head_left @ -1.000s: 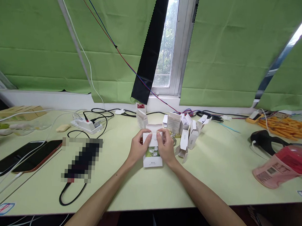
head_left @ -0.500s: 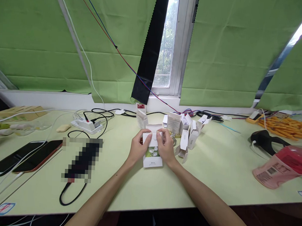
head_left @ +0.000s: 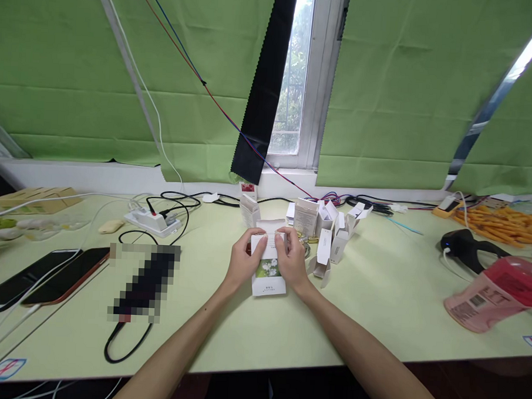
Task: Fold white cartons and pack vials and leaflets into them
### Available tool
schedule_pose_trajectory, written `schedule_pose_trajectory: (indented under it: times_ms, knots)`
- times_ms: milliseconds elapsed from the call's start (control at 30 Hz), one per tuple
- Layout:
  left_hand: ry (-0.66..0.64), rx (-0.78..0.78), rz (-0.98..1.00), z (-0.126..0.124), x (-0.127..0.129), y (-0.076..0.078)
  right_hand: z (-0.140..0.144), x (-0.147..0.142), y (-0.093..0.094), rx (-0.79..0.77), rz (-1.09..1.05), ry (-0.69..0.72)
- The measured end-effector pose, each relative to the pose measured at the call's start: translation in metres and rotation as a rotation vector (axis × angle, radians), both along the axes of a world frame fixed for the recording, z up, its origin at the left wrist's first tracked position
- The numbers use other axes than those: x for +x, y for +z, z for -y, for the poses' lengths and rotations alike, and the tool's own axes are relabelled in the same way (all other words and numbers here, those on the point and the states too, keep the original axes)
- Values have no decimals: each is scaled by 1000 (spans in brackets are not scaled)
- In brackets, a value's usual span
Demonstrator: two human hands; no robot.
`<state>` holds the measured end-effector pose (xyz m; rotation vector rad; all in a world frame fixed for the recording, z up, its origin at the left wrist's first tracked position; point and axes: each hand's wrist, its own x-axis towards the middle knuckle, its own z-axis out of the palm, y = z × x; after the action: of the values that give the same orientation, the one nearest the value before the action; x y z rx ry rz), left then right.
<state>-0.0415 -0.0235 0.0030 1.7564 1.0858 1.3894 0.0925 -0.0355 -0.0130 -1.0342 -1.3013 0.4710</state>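
A small white cardboard box [head_left: 268, 285] with a green panel of white flowers lies in the middle, near me. Its far-end flap stands up, raised. My left hand [head_left: 246, 253] grips the box's left side, thumb on top. On the right side, my right hand [head_left: 292, 255] holds it the same way, fingers curled round the far end. Just beyond and right of my right hand stand several small white boxes [head_left: 324, 244], some with flaps open. Another printed carton [head_left: 249, 210] stands beyond my left hand. Whatever is inside the held box is hidden.
To the left lie two phones [head_left: 66, 275], a pixelated dark object [head_left: 145, 279] with a black cable, and a white power strip [head_left: 153, 221]. On the right are a pink-red bottle [head_left: 493, 297], a black handheld device [head_left: 464, 249] and a pile of orange sticks [head_left: 503, 224]. Another person's hand shows at far left.
Almost nothing differs. Both hands keep the same hold on the box, and the view has shifted very slightly.
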Motion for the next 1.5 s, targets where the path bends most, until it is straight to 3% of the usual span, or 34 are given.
schedule_pose_trajectory:
  times_ms: [967,1500]
  knots:
    - [37,98,105,-1,0,-4,2,-1,-1,24,19,48]
    - [75,57,108,4,1,1,5,-1,3,21,-17,105]
